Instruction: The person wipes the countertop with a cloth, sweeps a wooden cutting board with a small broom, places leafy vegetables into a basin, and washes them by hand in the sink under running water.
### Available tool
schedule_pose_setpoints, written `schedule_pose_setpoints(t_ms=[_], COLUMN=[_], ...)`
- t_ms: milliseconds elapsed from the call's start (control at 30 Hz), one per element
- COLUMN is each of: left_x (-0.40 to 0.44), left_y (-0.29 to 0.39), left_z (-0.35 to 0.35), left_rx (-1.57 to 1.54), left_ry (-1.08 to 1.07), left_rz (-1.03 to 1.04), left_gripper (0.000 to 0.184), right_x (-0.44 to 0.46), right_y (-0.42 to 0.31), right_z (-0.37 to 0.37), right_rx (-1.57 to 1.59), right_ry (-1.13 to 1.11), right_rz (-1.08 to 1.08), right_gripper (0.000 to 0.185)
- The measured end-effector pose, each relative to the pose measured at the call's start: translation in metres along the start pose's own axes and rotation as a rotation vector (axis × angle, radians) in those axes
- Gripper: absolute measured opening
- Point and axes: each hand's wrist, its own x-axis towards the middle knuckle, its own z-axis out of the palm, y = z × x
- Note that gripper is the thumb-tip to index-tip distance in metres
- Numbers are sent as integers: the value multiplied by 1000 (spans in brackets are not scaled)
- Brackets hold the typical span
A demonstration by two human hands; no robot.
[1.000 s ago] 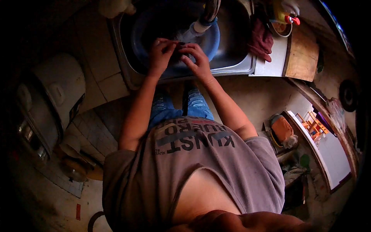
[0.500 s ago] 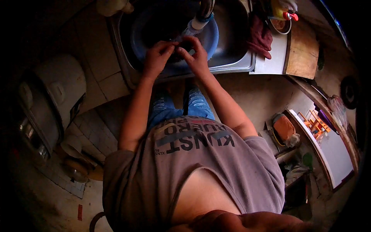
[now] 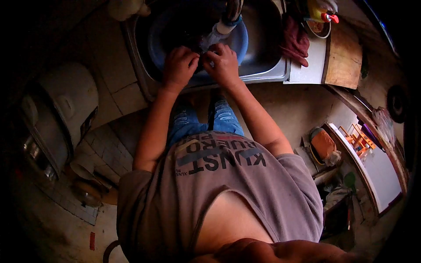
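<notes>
My left hand (image 3: 180,65) and my right hand (image 3: 222,63) are close together over a blue basin (image 3: 242,41) that sits in a metal sink (image 3: 267,72). The fingers of both hands are curled and pinched, around something dark and small that I cannot make out. Just beyond them, water runs from a tap (image 3: 226,26) with a white-tipped nozzle into the basin. Dark shadow fills the basin's left part, so its contents are hidden.
A dark red cloth (image 3: 296,41) hangs over the sink's right edge, beside a wooden board (image 3: 343,61). A bottle with a red nozzle (image 3: 329,18) stands behind. At the left is a large pale appliance or pot (image 3: 70,92). A tiled counter (image 3: 125,98) borders the sink.
My hands have turned inward and their fingers have curled more. The right hand's thumb and forefinger, spread in a loop before, are now closer together. Water splashes more visibly under the tap.
</notes>
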Motion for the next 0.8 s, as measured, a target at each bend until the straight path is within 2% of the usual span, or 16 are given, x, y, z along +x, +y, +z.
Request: schedule_pose_setpoints(t_ms=[33,100,167,200,233,267,300,333,367,400,500,567,700,767,800], left_x=[-2,-4,-5,-5,-6,-6,-7,-8,-7,-7,-2,2,4,4,4], left_y=[-2,-3,1,4,0,-4,-9,-12,-13,-12,-10,-3,-2,-3,-3], left_z=[2,4,5,4,7,9,11,12,11,9,2,-1,0,2,3], left_rx=[1,-187,-294,-401,-401,-479,-557,-554,-747,-942,-1090,-1124,-1142,-1140,-1135], left_ry=[-1,4,38,71,71,126,183,185,163,135,98,134,132,116,105], left_rz=[0,-104,-173,-241,-244,-341,-439,-440,-597,-753,-784,-798,-807,-798,-788], left_gripper=[13,12,10,9,9,9,10,10,12,14,18,19,20,20,20], right_x=[-2,-4,-6,-8,-10,-7,-6,-6,-2,-1,0,1,3,7,6], right_y=[3,4,3,7,15,17,19,23,21,17,14,16,11,5,5], right_z=[4,8,13,18,24,24,20,16,11,8,4,4,-3,-5,-5], right_rx=[23,45,493,494,624,752,753,855,956,956,1010,714,708,553,552], right_ry=[-66,-132,-146,-147,-87,-23,-25,-26,-27,-29,-37,-56,6,2,3], right_rz=[31,64,300,301,488,675,674,697,720,721,669,493,356,75,76], right_gripper=[16,16,13,13,12,11,11,11,12,12,16,19,22,23,23])
